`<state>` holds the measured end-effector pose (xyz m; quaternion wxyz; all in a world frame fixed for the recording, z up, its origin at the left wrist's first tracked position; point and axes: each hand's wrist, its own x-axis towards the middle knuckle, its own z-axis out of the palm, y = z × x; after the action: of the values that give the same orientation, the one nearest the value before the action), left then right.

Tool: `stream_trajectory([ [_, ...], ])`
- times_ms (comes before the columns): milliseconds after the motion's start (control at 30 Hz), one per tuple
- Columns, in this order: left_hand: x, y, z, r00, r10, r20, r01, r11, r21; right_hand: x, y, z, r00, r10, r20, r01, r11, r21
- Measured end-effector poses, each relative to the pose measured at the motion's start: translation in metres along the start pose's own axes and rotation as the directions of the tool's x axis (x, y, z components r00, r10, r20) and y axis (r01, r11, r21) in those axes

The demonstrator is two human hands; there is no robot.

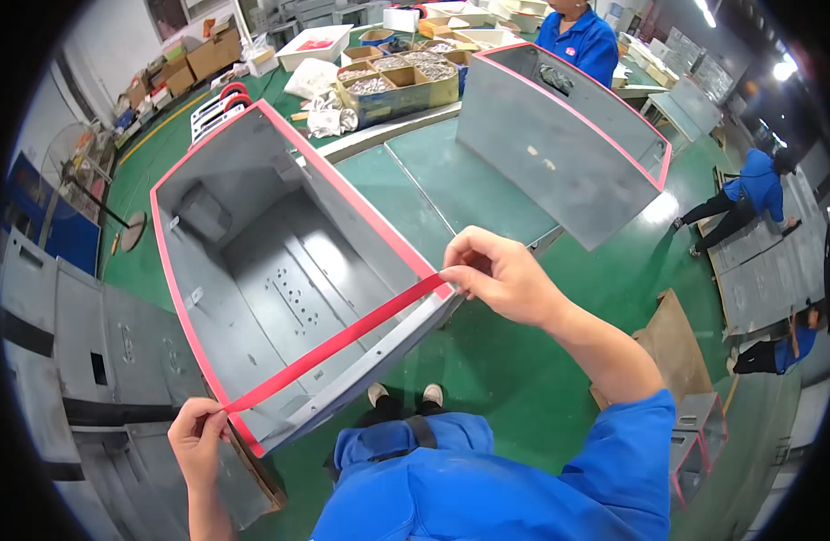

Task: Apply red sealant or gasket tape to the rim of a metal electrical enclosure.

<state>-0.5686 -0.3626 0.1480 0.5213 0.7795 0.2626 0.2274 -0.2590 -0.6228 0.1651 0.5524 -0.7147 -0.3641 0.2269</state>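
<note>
A large grey metal cabinet shell [253, 243] lies in front of me with its open side up, its rim edged in red along several sides. Across its near end a red strip of tape [338, 343] is stretched taut between my hands. My left hand [198, 437] pinches one end of the strip at the near left corner. At the near right corner my right hand [503, 275] pinches the other end between thumb and fingers. Below the strip, the near rim shows bare grey metal. Holes dot the shell's inner panel.
Under the shell is a green-topped workbench [415, 185]. A second red-edged grey shell [550, 144] stands on it at the far right, beside a co-worker [582, 41]. Divided bins of small parts [401, 81] sit behind. Grey panels [99, 343] are stacked at left.
</note>
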Motion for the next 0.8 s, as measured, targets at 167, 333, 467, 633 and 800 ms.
stream_trajectory([
  [167, -0.008, -0.002, 0.005, 0.976, -0.217, -0.02, 0.212, 0.965, -0.154, 0.009, 0.007, -0.012, 0.993, 0.049, 0.105, -0.062, 0.991, 0.122],
  [333, -0.02, -0.009, 0.005, 0.991, -0.11, -0.073, 0.101, 0.988, -0.118, 0.018, 0.006, -0.011, 0.978, 0.066, 0.196, -0.081, 0.994, 0.073],
  [467, -0.021, 0.003, 0.011, 0.97, -0.227, -0.087, 0.204, 0.956, -0.211, 0.017, 0.004, -0.015, 0.953, 0.192, 0.237, -0.202, 0.979, 0.022],
  [633, -0.032, 0.0, 0.006, 0.949, -0.314, 0.034, 0.315, 0.943, -0.108, 0.024, 0.006, -0.015, 0.933, 0.208, 0.295, -0.127, 0.954, -0.271],
  [800, -0.028, 0.007, 0.008, 0.921, -0.375, 0.109, 0.384, 0.92, -0.077, 0.034, 0.003, -0.02, 0.913, 0.24, 0.33, -0.086, 0.904, -0.419],
])
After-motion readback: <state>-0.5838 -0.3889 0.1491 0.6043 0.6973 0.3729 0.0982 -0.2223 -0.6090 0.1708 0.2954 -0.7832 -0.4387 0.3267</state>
